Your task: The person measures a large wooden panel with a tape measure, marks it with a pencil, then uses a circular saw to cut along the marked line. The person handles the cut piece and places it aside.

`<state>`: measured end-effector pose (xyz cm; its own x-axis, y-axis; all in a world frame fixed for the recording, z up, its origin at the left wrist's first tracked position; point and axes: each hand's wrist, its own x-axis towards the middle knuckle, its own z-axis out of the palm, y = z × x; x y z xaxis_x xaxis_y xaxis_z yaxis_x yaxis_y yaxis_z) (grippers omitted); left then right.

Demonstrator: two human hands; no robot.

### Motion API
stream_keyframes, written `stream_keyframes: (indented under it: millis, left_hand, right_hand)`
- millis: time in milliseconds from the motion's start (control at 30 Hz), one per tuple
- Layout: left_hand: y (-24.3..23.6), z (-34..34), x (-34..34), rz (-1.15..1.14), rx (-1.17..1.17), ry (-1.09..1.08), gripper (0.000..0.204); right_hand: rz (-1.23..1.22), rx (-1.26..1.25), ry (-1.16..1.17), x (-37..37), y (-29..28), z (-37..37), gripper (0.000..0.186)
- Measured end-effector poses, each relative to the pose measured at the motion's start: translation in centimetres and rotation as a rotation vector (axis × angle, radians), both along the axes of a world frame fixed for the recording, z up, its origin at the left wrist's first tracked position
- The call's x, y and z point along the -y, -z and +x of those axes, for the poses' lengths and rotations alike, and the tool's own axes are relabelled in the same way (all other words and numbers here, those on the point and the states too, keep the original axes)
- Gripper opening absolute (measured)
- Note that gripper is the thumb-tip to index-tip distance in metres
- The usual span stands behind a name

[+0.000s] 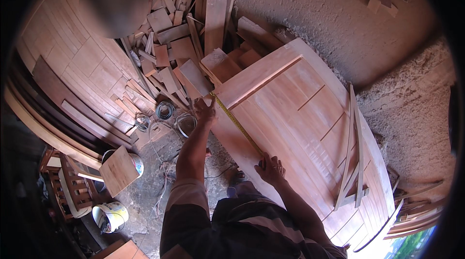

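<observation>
A yellow tape measure (pixel 237 124) lies pulled out along the near-left part of a large wooden panel (pixel 286 109). My left hand (pixel 205 110) is at the panel's left corner, its bent fingers holding the free end of the tape at the edge. Farther down the panel, my right hand (pixel 271 169) is closed around the dark tape case, which the fingers partly hide. The panel is pale reddish wood with a raised frame strip and several grooves. Thin wooden strips (pixel 352 147), joined into a narrow frame, rest on its right part.
Offcuts (pixel 169 60) are heaped beyond the panel's left end. Coiled cables (pixel 165 110) and loose cords lie on the floor to the left. A white bucket (pixel 110 216) and a square board (pixel 118 172) stand at lower left. Sawdust (pixel 407 94) covers the ground at right.
</observation>
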<state>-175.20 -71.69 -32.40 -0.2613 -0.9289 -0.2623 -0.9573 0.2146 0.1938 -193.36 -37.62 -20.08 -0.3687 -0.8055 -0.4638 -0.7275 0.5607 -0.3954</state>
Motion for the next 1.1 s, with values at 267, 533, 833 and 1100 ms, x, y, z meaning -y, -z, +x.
stream_keyframes:
  millis: [267,533,833,1100]
  left_hand:
    - [0.7,0.3,-0.1,-0.075,-0.042,0.021,0.086]
    - [-0.2,0.4,-0.8,-0.114,-0.010,0.053,0.085]
    - [2.6,0.4,0.1,-0.102,-0.040,0.041,0.087]
    - [3.0,0.6,1.1,-0.018,0.033,0.015,0.084]
  right_hand:
    - [-0.005,-0.021,-0.019,0.0,0.2,-0.1,0.070]
    - [-0.023,-0.035,-0.017,-0.2,0.6,0.0,0.070]
    - [0.014,-0.025,-0.005,0.0,0.1,0.1,0.071]
    - [-0.059,0.050,0.010,-0.1,0.5,-0.4,0.062]
